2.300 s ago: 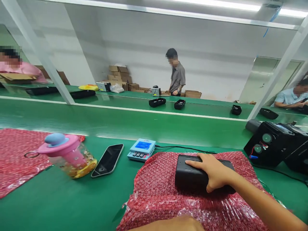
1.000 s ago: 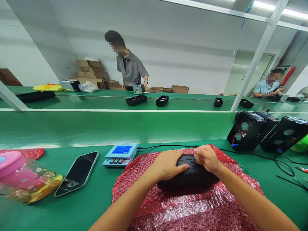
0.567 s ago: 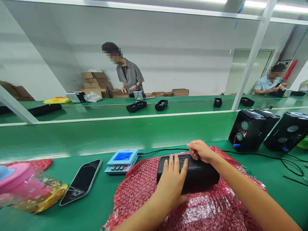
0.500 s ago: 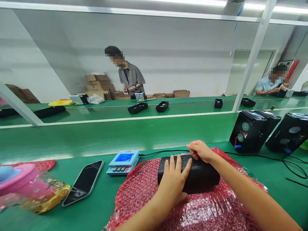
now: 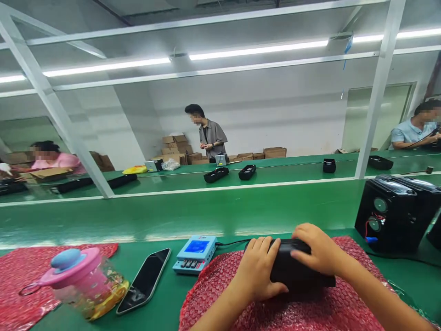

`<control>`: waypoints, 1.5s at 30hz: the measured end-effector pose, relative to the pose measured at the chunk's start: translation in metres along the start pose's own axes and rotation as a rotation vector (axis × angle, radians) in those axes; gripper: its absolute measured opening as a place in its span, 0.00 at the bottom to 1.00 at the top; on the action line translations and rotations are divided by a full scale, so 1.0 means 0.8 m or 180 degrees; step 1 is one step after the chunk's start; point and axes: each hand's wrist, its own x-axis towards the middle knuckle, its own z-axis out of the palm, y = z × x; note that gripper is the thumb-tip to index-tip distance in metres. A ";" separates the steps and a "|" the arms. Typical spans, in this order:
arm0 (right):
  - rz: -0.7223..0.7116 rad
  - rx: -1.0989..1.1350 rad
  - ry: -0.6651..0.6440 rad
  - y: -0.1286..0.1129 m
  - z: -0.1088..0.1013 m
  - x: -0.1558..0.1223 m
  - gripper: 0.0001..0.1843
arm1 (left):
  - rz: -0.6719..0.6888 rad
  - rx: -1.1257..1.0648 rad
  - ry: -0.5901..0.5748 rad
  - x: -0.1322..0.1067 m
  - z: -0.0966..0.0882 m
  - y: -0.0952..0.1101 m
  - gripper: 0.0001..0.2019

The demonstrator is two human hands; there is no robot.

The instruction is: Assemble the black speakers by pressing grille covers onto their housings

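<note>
A long black speaker (image 5: 292, 269) rests on red bubble wrap (image 5: 220, 294) in front of me. My left hand (image 5: 258, 269) is wrapped over its left part, fingers across the top and thumb along the front face. My right hand (image 5: 317, 250) grips it farther right, its fingers reaching over the back edge and its thumb on the top. Much of the speaker's upper side is hidden under both hands. To the left stands a light-blue meter (image 5: 195, 253) with a lit screen; its black cable (image 5: 232, 242) runs behind the speaker.
Left of the meter lie a phone (image 5: 144, 280) and a pink-lidded bottle (image 5: 86, 280). Larger black speaker boxes (image 5: 389, 216) stand at the right. Beyond the green ledge, black housings (image 5: 216, 174) sit on another bench, where co-workers (image 5: 212, 138) are busy.
My right hand has opened from a pinch near the back edge and now grips the speaker. My left hand has closed around its left part. The camera view has tilted up and turned left.
</note>
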 end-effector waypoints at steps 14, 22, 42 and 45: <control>-0.0266 -0.0789 -0.0525 0.028 0.035 -0.020 0.44 | 0.0137 -0.0314 -0.0194 0.034 -0.012 -0.026 0.51; -0.0462 -0.0810 -0.0202 0.034 0.042 -0.025 0.34 | 0.0118 -0.0341 -0.0228 0.032 -0.009 -0.024 0.50; -0.0610 -0.0853 0.0109 0.032 0.047 -0.032 0.31 | 0.0095 -0.0247 -0.0209 0.027 -0.008 -0.018 0.49; -0.0693 -0.0854 0.0193 0.034 0.049 -0.033 0.31 | 0.0096 -0.0235 -0.0206 0.027 -0.008 -0.018 0.49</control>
